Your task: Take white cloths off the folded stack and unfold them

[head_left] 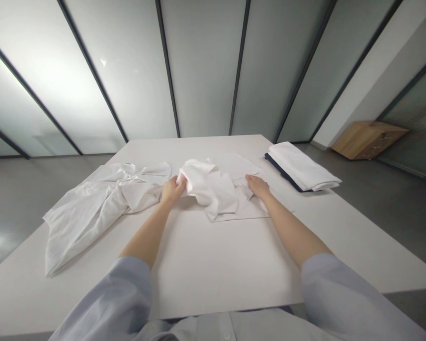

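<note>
A rumpled white garment lies across the middle of the table, its left part bunched up and raised a little, its right part spread flatter. My left hand is closed on the bunched left end, fingers partly hidden by the fabric. At the right side, my right hand is closed with thumb and fingers on the same fabric, low over the table. Which kind of garment it is cannot be made out. To the left of my left hand lies another crumpled white garment, spread loosely.
A folded white cloth rests on a folded dark navy cloth near the table's right edge. The white table reaches to my body. Beyond stand frosted glass panels. A wooden cabinet is on the floor at right.
</note>
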Demonstrator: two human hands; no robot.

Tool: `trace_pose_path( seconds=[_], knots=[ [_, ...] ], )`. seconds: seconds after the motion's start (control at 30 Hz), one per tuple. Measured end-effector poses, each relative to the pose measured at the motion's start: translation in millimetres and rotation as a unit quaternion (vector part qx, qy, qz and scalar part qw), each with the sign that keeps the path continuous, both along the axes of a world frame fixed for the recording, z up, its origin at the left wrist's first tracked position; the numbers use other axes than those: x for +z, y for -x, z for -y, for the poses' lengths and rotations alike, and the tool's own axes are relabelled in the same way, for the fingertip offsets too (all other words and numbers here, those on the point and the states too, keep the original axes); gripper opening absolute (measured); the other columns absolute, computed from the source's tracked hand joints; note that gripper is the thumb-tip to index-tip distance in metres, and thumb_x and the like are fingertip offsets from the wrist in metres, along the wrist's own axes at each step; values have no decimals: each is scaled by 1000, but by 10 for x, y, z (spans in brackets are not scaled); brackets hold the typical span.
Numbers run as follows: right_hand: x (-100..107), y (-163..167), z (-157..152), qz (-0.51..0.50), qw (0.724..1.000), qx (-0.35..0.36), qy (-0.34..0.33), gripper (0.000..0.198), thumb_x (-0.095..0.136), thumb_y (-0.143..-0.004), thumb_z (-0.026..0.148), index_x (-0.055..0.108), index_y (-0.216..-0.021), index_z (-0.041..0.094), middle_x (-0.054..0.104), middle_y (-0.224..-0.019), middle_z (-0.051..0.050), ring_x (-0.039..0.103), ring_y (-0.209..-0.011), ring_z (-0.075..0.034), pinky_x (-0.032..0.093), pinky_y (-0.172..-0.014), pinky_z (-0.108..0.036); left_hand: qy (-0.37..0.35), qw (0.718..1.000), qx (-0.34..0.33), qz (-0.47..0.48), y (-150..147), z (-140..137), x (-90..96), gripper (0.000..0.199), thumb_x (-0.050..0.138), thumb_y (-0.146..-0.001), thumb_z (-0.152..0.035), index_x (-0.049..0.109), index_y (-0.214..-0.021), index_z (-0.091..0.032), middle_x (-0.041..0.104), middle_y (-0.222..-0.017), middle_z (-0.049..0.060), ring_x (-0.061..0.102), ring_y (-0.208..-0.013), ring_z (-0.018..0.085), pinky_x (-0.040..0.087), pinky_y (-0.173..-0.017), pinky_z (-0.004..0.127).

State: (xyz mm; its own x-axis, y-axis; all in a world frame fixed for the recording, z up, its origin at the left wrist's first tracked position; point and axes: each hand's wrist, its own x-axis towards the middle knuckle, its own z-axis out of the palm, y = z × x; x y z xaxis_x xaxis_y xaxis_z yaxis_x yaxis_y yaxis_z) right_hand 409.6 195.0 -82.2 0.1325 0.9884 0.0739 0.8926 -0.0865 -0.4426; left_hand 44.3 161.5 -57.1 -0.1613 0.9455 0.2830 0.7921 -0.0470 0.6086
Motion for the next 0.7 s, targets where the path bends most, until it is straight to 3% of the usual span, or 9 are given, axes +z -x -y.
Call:
trace_pose_path(
  seconds=[0.07, 0.13, 0.23, 0.33, 0.43, 0.57, 0.63, 0.7],
  knots=[
    [3, 82, -16, -65, 997, 48, 2, 55, 26, -97, 54, 59, -129, 24, 56, -137, -11, 44, -132, -30, 24, -111, -52, 19, 993, -66, -92, -139, 64, 30, 56, 56, -81, -49, 53, -128, -17, 69, -103, 11, 65, -99, 28, 47, -81, 33],
    [15, 215, 12, -152, 980, 126, -6, 52, 33, -95, 57, 65, -120, 24, 60, -134, -9, 47, -130, -27, 27, -112, -45, -6, 977, -134, -167, -287, 122, 43, 84, 66, -74, -42, 31, -147, -19, 54, -136, 15, 55, -120, 31, 44, -96, 37],
    [37, 470, 134, -269, 928, 258, 7, 46, 47, -87, 62, 72, -97, 25, 70, -116, -6, 58, -116, -28, 36, -107, -43, -54, 937, -215, -270, -486, 204, 69, 101, 70, -68, -31, 16, -153, -19, 17, -160, 16, 22, -145, 34, 25, -114, 44],
    [46, 703, 288, -357, 873, 325, 66, 41, 54, -82, 61, 72, -85, 24, 74, -98, -5, 63, -104, -29, 41, -102, -44, -35, 900, -279, -333, -629, 268, 119, 108, 71, -64, -21, 13, -154, -23, 3, -163, 14, 4, -148, 36, 13, -117, 52],
    [26, 843, 395, -423, 835, 331, 115, 38, 56, -80, 56, 72, -83, 21, 74, -89, -5, 65, -99, -27, 45, -97, -42, 50, 876, -342, -336, -707, 265, 152, 108, 73, -65, -25, 12, -154, -28, 9, -162, 13, 14, -147, 37, 21, -114, 55],
    [14, 865, 407, -470, 822, 302, 110, 40, 54, -77, 58, 69, -76, 21, 72, -76, -4, 66, -92, -27, 49, -89, -40, 96, 871, -371, -306, -754, 135, 130, 80, 65, -75, -37, 32, -147, -32, 37, -153, 8, 42, -134, 32, 40, -104, 44],
    [34, 780, 355, -455, 854, 252, 3, 43, 48, -81, 58, 67, -69, 22, 71, -73, -4, 66, -89, -26, 48, -90, -39, 78, 882, -356, -300, -783, 67, 103, 63, 62, -78, -39, 45, -138, -31, 50, -142, 6, 51, -126, 29, 43, -100, 40],
    [49, 611, 270, -415, 883, 149, -161, 46, 41, -85, 56, 65, -62, 23, 71, -74, -5, 65, -88, -24, 45, -92, -38, 58, 898, -321, -295, -821, 35, 74, 51, 61, -79, -38, 54, -128, -26, 61, -127, 7, 56, -118, 27, 45, -97, 36]
  ],
)
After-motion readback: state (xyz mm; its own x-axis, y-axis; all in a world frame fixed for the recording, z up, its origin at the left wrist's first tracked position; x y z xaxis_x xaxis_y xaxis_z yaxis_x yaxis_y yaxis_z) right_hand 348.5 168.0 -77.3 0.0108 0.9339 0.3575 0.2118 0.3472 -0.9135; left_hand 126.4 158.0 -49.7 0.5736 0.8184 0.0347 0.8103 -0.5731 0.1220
